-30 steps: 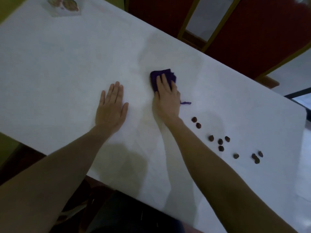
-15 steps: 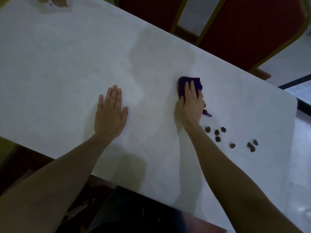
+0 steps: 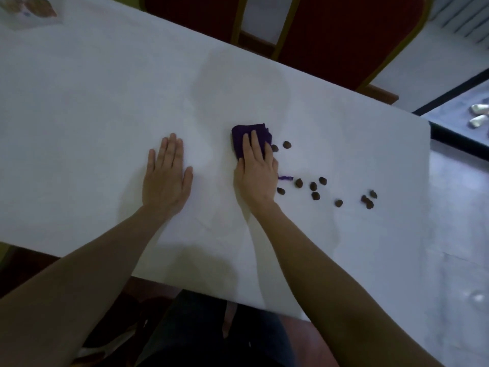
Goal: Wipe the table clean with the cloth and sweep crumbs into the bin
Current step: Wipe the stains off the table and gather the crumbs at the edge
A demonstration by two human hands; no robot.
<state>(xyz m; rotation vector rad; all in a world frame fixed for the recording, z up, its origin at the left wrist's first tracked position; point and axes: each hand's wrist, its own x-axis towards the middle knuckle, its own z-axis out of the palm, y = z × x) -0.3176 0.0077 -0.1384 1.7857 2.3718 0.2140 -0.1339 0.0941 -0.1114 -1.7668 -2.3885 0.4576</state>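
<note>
A folded purple cloth [image 3: 244, 137] lies on the white table [image 3: 92, 102], pressed flat under my right hand [image 3: 258, 172]; a loose thread sticks out by my wrist. Several small brown crumbs [image 3: 313, 186] are scattered to the right of that hand, two of them [image 3: 287, 145] touching or close to the cloth's right edge. My left hand [image 3: 166, 178] rests palm down on the table, fingers apart, holding nothing. No bin is clearly in view.
Red chairs with gold frames [image 3: 344, 35] stand behind the table's far edge. A printed packet [image 3: 29, 9] lies at the far left corner. The table's right end [image 3: 426, 154] drops to a pale floor; a dark-edged surface [image 3: 463, 112] holds small shiny things.
My right hand has slid the cloth to the right, up to the crumbs; some crumbs now lie beside the cloth. My left hand has stayed flat in place.
</note>
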